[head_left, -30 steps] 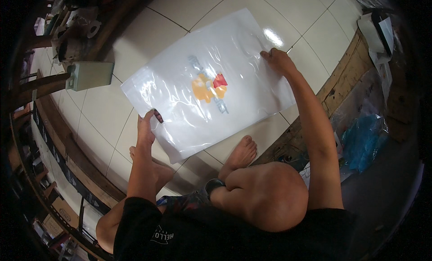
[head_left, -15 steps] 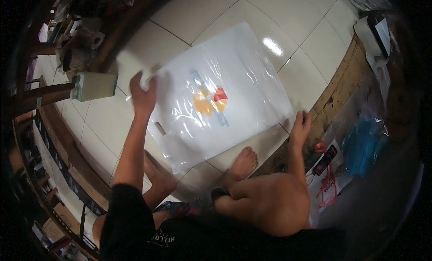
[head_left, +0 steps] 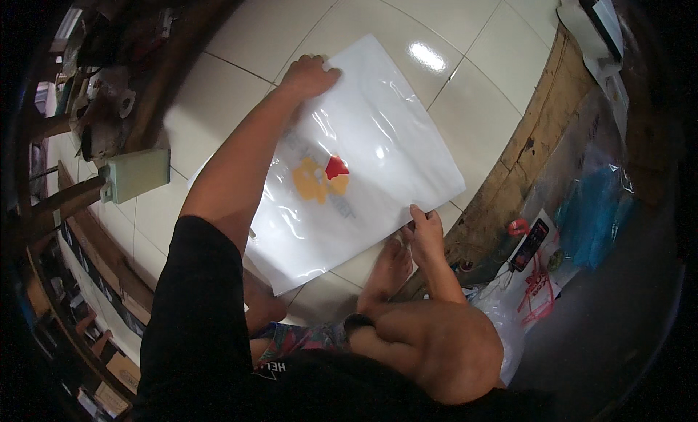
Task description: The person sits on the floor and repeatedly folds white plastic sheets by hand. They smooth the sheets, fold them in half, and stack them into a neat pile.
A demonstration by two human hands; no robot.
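A large white plastic bag (head_left: 378, 138), or a flat stack of them, lies on the tiled floor in front of me. It has a yellow and red print in the middle and a cut-out handle slot at its left end, now mostly behind my left arm. My left hand (head_left: 311, 77) reaches across to the bag's far edge, its fingers curled and closed there. At the near edge, toward the right corner, my right hand (head_left: 427, 233) pinches the plastic between thumb and fingers. My bare feet (head_left: 385, 273) are close to the near edge.
A wooden beam (head_left: 520, 142) runs along the right side. Beyond it lie a phone (head_left: 529, 245), a red tape roll (head_left: 518, 227) and blue plastic (head_left: 587, 215). To the left, a pale green plastic container (head_left: 138, 176) stands by dark wooden shelving (head_left: 156, 95).
My left hand has moved from beside the bag's left end to its far edge. My right hand has come in from the right onto the near edge. The bag has shifted slightly left in view.
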